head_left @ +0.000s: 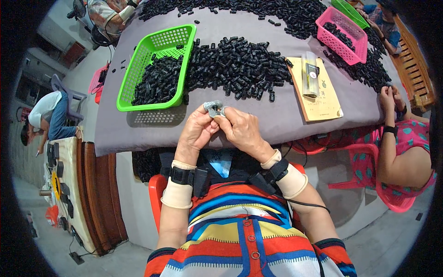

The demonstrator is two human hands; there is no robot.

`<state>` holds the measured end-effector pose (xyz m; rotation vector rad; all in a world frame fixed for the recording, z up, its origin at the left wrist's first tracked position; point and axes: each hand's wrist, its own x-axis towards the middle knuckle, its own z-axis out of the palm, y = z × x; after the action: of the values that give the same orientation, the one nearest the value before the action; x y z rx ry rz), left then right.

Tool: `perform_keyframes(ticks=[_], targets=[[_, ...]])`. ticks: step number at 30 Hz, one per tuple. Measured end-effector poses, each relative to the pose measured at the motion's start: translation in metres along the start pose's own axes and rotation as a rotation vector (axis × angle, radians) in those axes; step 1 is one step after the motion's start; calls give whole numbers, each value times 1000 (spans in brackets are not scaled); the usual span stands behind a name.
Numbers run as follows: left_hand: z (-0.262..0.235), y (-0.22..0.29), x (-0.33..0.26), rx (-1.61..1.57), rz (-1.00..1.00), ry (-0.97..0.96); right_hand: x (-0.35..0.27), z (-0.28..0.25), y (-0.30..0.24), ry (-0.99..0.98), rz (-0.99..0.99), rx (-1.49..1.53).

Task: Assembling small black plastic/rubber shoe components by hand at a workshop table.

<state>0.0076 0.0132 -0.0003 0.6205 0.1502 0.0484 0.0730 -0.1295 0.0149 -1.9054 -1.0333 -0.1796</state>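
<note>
Near the table's front edge, my left hand (197, 128) and my right hand (244, 131) meet with their fingertips pinched together. Grey covers wrap some of the fingertips. Whatever small piece sits between them is mostly hidden by the fingers. Just beyond lies a wide heap of small black cylindrical parts (235, 64) on the grey cloth (272, 113). To the left of the heap, a bright green perforated basket (121, 102) holds more of these black parts at its near end.
A clear and yellow package (310, 76) rests on a tan booklet (323, 108) at the right. Farther right stands a pink basket (356, 56) with black parts. A co-worker's hands (390, 97) work at the right edge. More black parts (295, 18) spread along the far side.
</note>
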Motion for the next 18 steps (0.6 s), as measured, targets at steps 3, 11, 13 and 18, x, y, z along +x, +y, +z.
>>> perform_keyframes(ticks=[3, 11, 13, 18], targets=[[2, 0, 0, -4, -3, 31, 0, -1, 0, 3, -10, 8], [2, 0, 0, 44, 6, 45, 1, -1, -3, 5, -3, -16], [0, -1, 0, 52, 11, 43, 1, 1, -2, 19, 12, -12], [-1, 0, 0, 43, -2, -1, 1, -3, -2, 7, -3, 12]])
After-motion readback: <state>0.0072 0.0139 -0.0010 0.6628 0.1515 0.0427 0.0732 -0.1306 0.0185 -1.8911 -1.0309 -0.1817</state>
